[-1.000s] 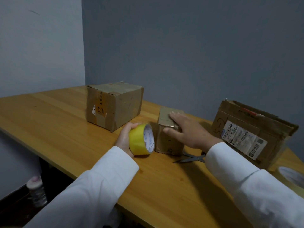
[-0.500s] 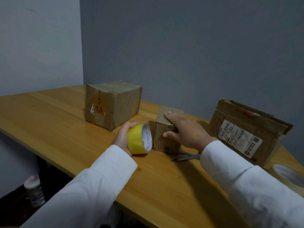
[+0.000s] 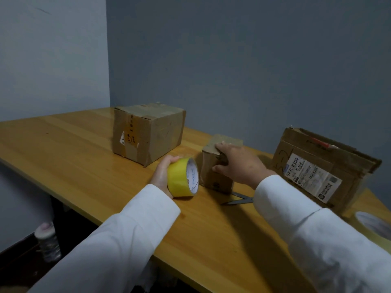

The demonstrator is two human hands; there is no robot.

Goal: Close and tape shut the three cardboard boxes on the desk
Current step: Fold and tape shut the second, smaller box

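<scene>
Three cardboard boxes stand on the wooden desk point(image 3: 63, 157). The large box point(image 3: 148, 132) at the back left has its flaps down. A small box point(image 3: 213, 176) stands in the middle; my right hand point(image 3: 237, 163) rests on its top flap, fingers over the top and thumb against its front face. My left hand point(image 3: 163, 174) grips a yellow tape roll point(image 3: 182, 178) just left of the small box. The labelled box point(image 3: 321, 168) leans at the right, its top flaps loose.
Scissors point(image 3: 239, 199) lie on the desk in front of the small box, partly under my right sleeve. A second tape roll point(image 3: 372, 225) sits at the right edge. A bottle point(image 3: 47, 242) stands on the floor below the desk's left front edge.
My right hand slid forward on the small box's top, thumb now lower on its front face. The left hand with the tape roll stayed beside the box.
</scene>
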